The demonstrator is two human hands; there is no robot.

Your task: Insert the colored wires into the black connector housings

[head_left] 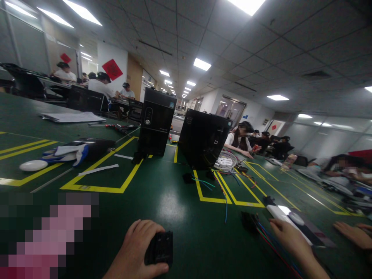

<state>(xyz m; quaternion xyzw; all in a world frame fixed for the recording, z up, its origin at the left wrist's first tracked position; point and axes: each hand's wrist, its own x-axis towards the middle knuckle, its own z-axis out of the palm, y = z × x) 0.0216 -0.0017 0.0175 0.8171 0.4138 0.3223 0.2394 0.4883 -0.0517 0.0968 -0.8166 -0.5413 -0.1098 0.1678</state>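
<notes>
My left hand [139,248] is closed around a small black plastic part [160,248], with fingers over its far side and thumb along its near edge. On the right, my right hand [286,234] is beside a bundle of coloured wires [266,238]. Its fingers look curled together, and whatever lies under them is hidden. The wires run from a black connector-like piece [249,221] toward the bottom edge. Just beyond that hand lies a long white and dark device [290,221] with a rounded white piece on it.
Two black computer cases [157,124] stand ahead on the green table [180,201], with a white fan grille [225,160] behind the right one. Gloves [66,153], papers [74,117] and a pink blurred patch are at left. Another person's hand [353,234] rests far right.
</notes>
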